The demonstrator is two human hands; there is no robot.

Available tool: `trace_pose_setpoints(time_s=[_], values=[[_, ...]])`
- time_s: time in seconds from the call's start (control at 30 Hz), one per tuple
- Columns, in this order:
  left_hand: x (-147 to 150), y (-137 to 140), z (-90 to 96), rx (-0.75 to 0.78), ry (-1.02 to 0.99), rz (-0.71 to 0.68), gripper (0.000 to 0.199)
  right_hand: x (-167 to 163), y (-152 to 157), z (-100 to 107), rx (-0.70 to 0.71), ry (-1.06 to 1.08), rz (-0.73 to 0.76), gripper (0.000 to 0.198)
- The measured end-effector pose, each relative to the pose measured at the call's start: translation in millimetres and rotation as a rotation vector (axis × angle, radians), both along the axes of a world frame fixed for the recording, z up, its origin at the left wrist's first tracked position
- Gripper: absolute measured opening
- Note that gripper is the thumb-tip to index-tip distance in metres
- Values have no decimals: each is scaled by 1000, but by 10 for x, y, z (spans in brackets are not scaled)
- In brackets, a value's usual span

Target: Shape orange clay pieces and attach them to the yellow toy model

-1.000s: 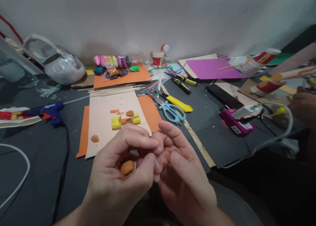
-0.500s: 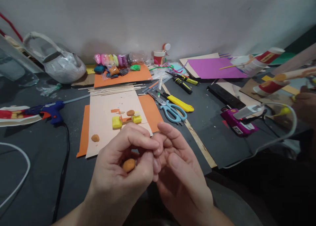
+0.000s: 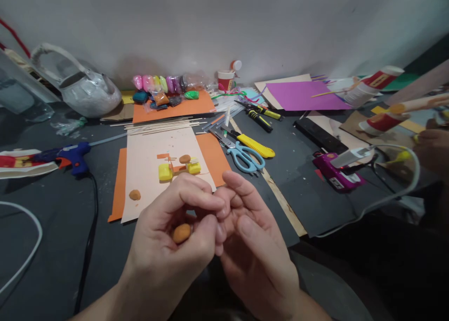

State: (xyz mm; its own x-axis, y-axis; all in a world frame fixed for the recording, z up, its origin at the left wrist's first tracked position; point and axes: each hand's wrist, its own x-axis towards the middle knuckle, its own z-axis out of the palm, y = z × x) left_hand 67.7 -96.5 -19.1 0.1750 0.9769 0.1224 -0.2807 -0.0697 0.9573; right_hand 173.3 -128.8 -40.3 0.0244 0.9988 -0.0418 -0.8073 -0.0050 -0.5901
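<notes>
My left hand (image 3: 175,246) is closed in front of me, with a brownish-orange lump of modelling clay (image 3: 182,233) tucked in its palm. Its thumb and fingertips pinch together against the fingers of my right hand (image 3: 257,239), and whatever lies between them is hidden. My right hand is loosely cupped, thumb and index finger apart. Just beyond lies a small model with yellow clay wheels (image 3: 165,172) and an oval clay piece (image 3: 184,159) on top. Another clay lump (image 3: 134,195) rests at the left on the pale sheet (image 3: 147,148).
Scissors (image 3: 245,157) and a yellow utility knife (image 3: 256,146) lie past my right hand. A blue glue gun (image 3: 75,157) with a black cord is at left. Bagged coloured clay (image 3: 164,89), pliers (image 3: 259,117) and a purple device (image 3: 336,171) stand farther back. At far right is another person's hand (image 3: 433,146).
Both hands keep nearly the same pose, with only a tiny shift to the left. The whole view has slid slightly too, and the clay lump stays in my left palm.
</notes>
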Motion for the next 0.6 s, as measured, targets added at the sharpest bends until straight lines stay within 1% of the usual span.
trace_pose_setpoints(time_s=[0.1, 0.27, 0.47, 0.6], values=[[-7, -8, -14, -10, -21, 0, 31, -7, -8, -11, -2, 7, 3, 30], [-20, 3, -22, -10, -78, -31, 31, -53, 6, -26, 37, 10, 6, 30], [-48, 27, -21, -34, -52, -19, 33, -48, 33, -24, -7, -19, 15, 30], [-50, 47, -40, -38, -61, -8, 35, -64, 52, -32, -13, 7, 28, 30]])
